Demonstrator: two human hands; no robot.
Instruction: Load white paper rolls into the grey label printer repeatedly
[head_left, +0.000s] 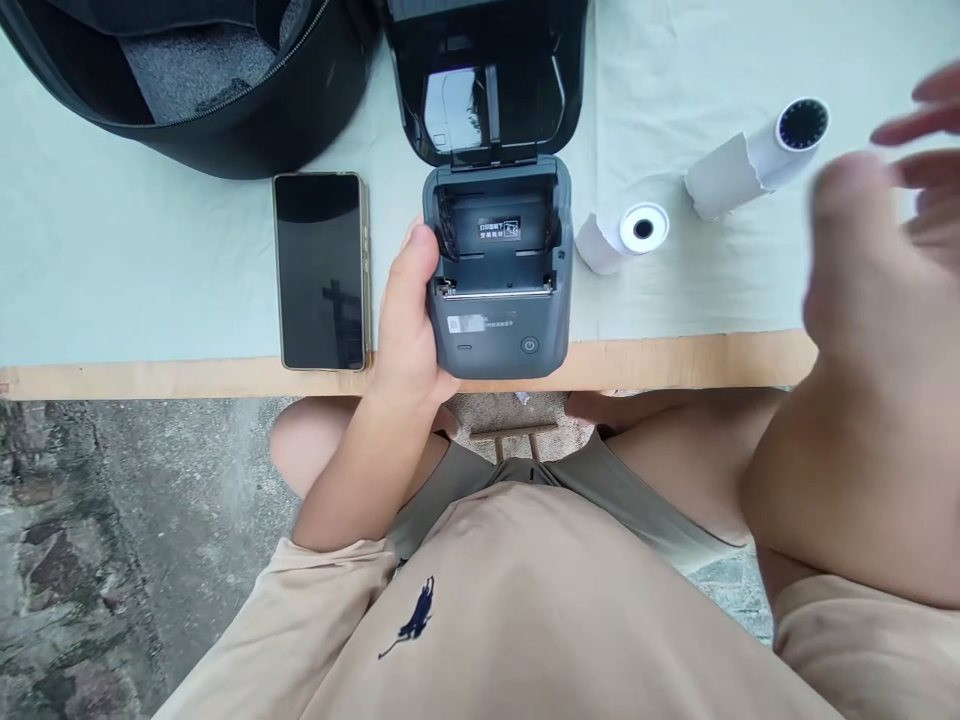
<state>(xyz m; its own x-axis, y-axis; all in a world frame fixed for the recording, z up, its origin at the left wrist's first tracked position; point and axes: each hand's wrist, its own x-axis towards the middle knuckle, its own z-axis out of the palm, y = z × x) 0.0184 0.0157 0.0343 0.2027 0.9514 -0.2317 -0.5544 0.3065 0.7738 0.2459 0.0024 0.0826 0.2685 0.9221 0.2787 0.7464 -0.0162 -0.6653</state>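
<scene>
Open-lidded printer (499, 345): centre, over near table edge (675, 360); gripped along left side by left hand (409, 320), clear of the opening, presumably for steadiness. Right hand (885, 280): far right, raised, blurred, loosely spread, apparently empty. Small roll (600, 250), large roll (724, 182): right of printer, conveniently reachable.

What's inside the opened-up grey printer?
Inside the printer, a small printed label shows in the bay, with a metal strip at its near edge; the front casing covers whatever lies beneath.

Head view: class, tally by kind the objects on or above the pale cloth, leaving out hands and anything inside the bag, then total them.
Printer: 1
Paper rolls: 2
Phone: 1
Black bag: 1
Total: 5
</scene>
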